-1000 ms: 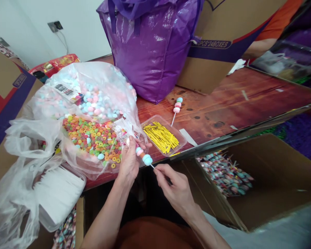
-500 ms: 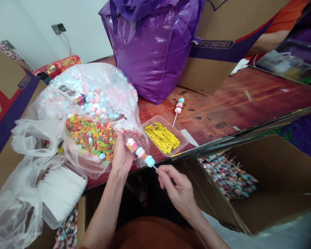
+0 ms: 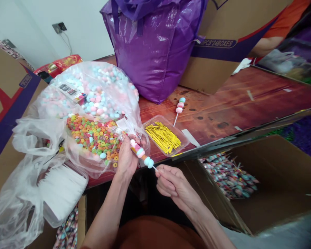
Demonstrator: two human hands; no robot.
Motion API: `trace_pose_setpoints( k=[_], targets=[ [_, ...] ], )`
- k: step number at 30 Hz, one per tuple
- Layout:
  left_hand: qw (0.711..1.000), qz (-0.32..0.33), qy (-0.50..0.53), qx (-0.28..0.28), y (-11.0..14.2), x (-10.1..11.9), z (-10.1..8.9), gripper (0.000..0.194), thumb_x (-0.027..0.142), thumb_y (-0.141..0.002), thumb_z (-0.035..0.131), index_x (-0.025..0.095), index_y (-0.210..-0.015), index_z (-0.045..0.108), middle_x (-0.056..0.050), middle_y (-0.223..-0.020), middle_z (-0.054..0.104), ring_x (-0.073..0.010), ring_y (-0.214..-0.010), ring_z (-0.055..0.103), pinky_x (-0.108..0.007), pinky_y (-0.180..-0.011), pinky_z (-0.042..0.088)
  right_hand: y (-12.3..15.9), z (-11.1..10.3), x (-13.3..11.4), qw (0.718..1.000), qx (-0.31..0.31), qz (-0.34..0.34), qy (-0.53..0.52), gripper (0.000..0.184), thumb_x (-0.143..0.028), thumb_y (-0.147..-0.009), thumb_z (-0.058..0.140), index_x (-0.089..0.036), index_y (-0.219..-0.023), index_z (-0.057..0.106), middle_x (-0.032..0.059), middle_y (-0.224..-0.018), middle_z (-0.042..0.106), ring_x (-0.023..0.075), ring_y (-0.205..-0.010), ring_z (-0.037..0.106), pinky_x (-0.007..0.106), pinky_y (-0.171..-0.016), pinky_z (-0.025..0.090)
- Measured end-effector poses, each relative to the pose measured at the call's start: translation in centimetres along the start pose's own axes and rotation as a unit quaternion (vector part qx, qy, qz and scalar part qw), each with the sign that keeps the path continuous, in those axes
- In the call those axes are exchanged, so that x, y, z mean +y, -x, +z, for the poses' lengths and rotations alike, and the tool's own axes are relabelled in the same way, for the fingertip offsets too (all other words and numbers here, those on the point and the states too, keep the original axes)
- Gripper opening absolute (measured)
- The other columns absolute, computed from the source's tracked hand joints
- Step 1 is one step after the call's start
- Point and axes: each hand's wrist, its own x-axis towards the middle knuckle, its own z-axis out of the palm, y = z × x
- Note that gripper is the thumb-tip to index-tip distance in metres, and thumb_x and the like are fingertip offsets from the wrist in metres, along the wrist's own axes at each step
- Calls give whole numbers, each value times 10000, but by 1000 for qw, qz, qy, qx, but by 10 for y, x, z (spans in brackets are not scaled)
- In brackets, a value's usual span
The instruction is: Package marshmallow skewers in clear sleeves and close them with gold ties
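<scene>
My right hand (image 3: 172, 181) pinches the lower end of a white stick. Threaded on it is a candy skewer (image 3: 148, 162) of pink, white and blue puffs with an orange piece between them. The skewer slants up to the left, its upper part in a small clear printed plastic bag (image 3: 136, 146). My left hand (image 3: 128, 157) is closed around that bag, fingers curled behind the upper candies. Just beyond it a large clear sack holds ring-shaped candies (image 3: 93, 136). Yellow twist ties (image 3: 163, 136) fill a clear tray to the right. Another candy skewer (image 3: 180, 105) lies behind the tray.
A sack of pastel puffs (image 3: 95, 100) and a purple bag (image 3: 155, 52) stand at the back. White sticks (image 3: 62, 190) sit in a tray at left. A cardboard box (image 3: 280, 180) at right holds wrapped skewers (image 3: 230, 176). A person's arm (image 3: 266, 45) shows far right.
The skewer has gone slightly further up into the clear bag. My right hand has turned a little, and the left hand's fingers have curled in closer around the candies.
</scene>
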Motion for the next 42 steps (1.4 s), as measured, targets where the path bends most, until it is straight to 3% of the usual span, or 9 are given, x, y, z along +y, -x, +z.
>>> trace_pose_setpoints(
  k=[4, 7, 10, 13, 18, 21, 26, 37, 42],
  targets=[
    [1000, 0, -7, 5, 2, -3, -2, 360, 518, -907, 622, 175, -804, 585, 15, -691, 591, -129, -692, 644, -240, -717, 508, 0, 1, 7, 987, 48, -57, 141, 327, -463, -887, 660, -174, -751, 594, -108, -454, 325, 52, -410, 221, 225, -435, 179],
    [1000, 3, -4, 16, 2, -6, -4, 353, 518, -898, 636, 178, -816, 587, 16, -704, 601, -131, -708, 655, -239, -709, 503, 2, 0, 12, 925, 85, -156, 335, 284, -411, -949, 571, -194, -767, 593, -61, -524, 416, 90, -474, 363, 243, -476, 273],
    [999, 23, 8, 29, 2, -8, -5, 343, 514, -882, 661, 186, -826, 578, 15, -740, 619, -139, -751, 672, -236, -690, 496, 4, -2, 17, 862, 87, -236, 441, 188, -336, -956, 559, -213, -822, 605, -50, -570, 451, 103, -494, 409, 253, -513, 329],
    [999, 32, 22, 26, 3, -8, -4, 330, 504, -883, 665, 191, -840, 571, 13, -767, 629, -142, -780, 676, -235, -700, 496, 3, -4, 20, 839, 95, -258, 469, 149, -310, -966, 543, -222, -865, 608, -50, -586, 458, 108, -496, 414, 256, -534, 347],
    [999, 7, 31, 11, 5, -7, -1, 328, 501, -909, 630, 191, -823, 566, 16, -752, 609, -127, -743, 655, -236, -731, 506, 4, 0, 13, 891, 69, -164, 418, 280, -363, -1006, 459, -217, -786, 554, -63, -525, 426, 111, -486, 417, 252, -530, 339],
    [1000, -6, 19, 0, 6, -7, -1, 339, 511, -904, 632, 188, -818, 570, 13, -737, 600, -123, -713, 636, -237, -733, 507, 3, 1, 9, 908, 54, -142, 392, 309, -394, -998, 466, -206, -773, 563, -63, -518, 440, 110, -491, 417, 252, -531, 331],
    [999, -20, -15, -31, 7, -10, -3, 347, 516, -885, 656, 184, -824, 577, 16, -700, 579, -116, -632, 585, -229, -629, 468, 0, 0, 10, 922, 63, -138, 357, 315, -417, -983, 500, -199, -769, 579, -63, -506, 453, 107, -484, 398, 253, -535, 334],
    [995, -43, -40, -75, 13, -19, -4, 384, 560, -853, 674, 188, -883, 582, 18, -705, 560, -140, -709, 629, -250, -668, 503, -6, 16, 21, 941, 88, -163, 284, 303, -419, -994, 475, -196, -810, 564, -82, -494, 422, 89, -443, 347, 233, -478, 308],
    [993, -67, -49, -86, 20, -21, -3, 361, 519, -841, 708, 181, -883, 585, -29, -807, 658, -194, -830, 685, -287, -725, 535, -14, 23, 19, 932, 117, -202, 279, 304, -405, -977, 500, -196, -760, 542, -75, -511, 422, 86, -455, 367, 225, -472, 311]
  ],
)
